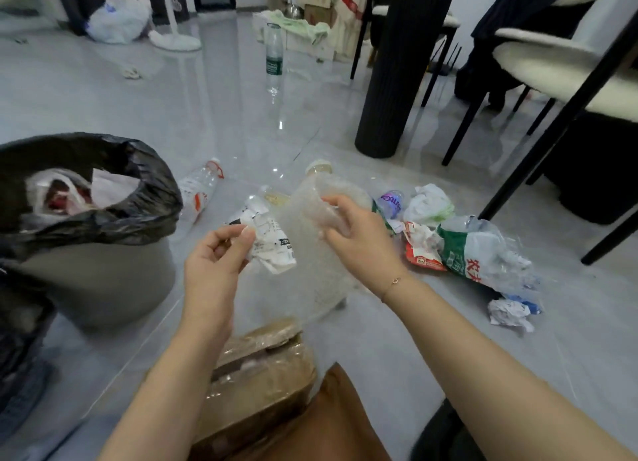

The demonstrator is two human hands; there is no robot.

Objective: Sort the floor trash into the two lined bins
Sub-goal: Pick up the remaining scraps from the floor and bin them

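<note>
Bright, even indoor light; glare on glossy floor (241, 115); edges bowed; slight blur.

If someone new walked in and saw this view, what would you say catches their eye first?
First, the two hands at centre: the right hand grips a sheet of clear bubble wrap, while the left hand pinches a crumpled white label. Next, the grey bin with its black liner at the left, already holding trash. Then the heap of crushed bottles and wrappers on the floor to the right.
</note>
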